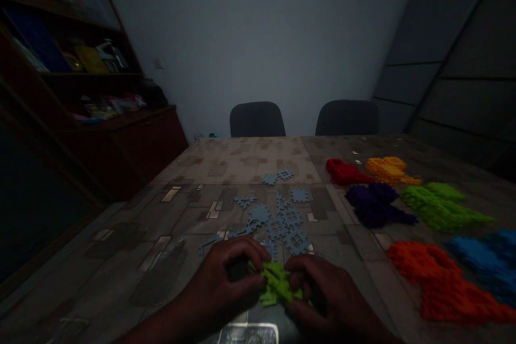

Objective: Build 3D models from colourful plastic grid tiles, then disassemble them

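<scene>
Between my two hands, just above the near part of the table, is a small cluster of lime-green interlocking toy pieces [276, 282]. My left hand [237, 269] pinches its left side with thumb and fingers. On the right side, my right hand [318, 290] grips the same cluster, fingers curled around its edge. How the green pieces join is too dark and blurred to make out. Just beyond my hands lie several flat grey-blue notched pieces [297, 240], some with grid-like openings and some solid [299, 195].
Piles of matching pieces stand along the right: red [346, 171], yellow [389, 169], dark purple [374, 201], lime green [439, 207], orange [435, 274] and blue [487, 258]. A patterned cloth covers the table [177, 269]. Two chairs [257, 119] stand behind it, with a shelf unit [92, 75] at left.
</scene>
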Demonstrator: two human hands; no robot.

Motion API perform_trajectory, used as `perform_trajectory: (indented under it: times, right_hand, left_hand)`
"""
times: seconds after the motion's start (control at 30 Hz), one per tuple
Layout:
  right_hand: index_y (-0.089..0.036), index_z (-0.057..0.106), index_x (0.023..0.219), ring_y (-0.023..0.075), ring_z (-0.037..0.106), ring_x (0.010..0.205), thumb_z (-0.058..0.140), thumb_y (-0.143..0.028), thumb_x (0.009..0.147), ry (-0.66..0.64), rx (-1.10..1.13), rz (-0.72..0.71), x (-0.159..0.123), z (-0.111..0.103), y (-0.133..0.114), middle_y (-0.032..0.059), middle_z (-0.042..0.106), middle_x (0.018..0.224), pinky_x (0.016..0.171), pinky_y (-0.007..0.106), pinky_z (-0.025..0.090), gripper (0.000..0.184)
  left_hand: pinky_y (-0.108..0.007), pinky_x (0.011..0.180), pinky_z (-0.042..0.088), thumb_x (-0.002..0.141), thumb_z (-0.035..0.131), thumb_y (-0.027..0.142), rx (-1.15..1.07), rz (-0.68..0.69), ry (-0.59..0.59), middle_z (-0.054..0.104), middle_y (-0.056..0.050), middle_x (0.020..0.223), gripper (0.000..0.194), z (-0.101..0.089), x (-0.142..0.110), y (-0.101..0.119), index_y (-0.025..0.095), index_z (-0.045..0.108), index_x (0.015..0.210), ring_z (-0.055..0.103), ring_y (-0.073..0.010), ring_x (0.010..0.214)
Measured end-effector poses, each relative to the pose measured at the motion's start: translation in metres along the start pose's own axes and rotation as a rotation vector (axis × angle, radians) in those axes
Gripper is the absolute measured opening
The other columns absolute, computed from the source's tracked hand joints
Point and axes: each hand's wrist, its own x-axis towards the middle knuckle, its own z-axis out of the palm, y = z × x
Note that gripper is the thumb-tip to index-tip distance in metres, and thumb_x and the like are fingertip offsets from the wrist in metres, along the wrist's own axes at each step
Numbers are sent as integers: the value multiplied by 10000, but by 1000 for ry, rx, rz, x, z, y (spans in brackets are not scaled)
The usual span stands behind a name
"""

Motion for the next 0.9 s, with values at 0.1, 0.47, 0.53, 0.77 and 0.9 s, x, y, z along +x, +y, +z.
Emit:
perform_trajectory:
  times: [0.1, 0.47, 0.53, 0.77, 0.9]
  right_hand:
    - [-227, 606, 1096, 167, 611, 752, 604, -170, 773, 69, -23, -89, 1, 0, 2, 13, 678, 899, 664, 277, 462, 329]
    - [-220, 565, 892, 126, 562, 617, 534, -164, 851, 163, -44, -143, 1, 1, 5, -21, 609, 724, 577, 229, 413, 76]
    - [-224, 557, 882, 114, 556, 596, 542, -154, 836, 121, -34, -85, 1, -1, 2, -36, 601, 705, 568, 215, 412, 85]
    - [-226, 553, 803, 113, 590, 582, 532, -154, 819, 133, 55, -38, 3, -3, -4, -42, 616, 667, 560, 201, 440, 76]
    - [-227, 565, 790, 119, 609, 604, 534, -141, 839, 205, 10, -81, 2, -3, -2, -33, 630, 681, 573, 200, 457, 104]
  left_hand:
    - [-300, 739, 502, 814, 685, 223, 82, -28, 22, 718, -42, 836, 34, 4, 1, 1, 196, 689, 794, 670, -189, 796]
    - [-275, 744, 490, 828, 686, 179, 53, 36, 82, 712, -3, 858, 263, 20, 7, 5, 263, 720, 1074, 645, -157, 780]
    - [-275, 716, 497, 810, 693, 208, -109, -92, 141, 695, -5, 842, 321, 24, 8, 1, 249, 692, 1128, 635, -158, 756]
    - [-272, 713, 467, 865, 691, 368, -272, -197, 239, 674, -36, 903, 261, 27, 5, -13, 217, 662, 1077, 607, -163, 807]
    - [-239, 619, 419, 793, 752, 346, -279, -278, 232, 614, -1, 741, 201, 33, -1, -14, 185, 671, 881, 550, -135, 680]
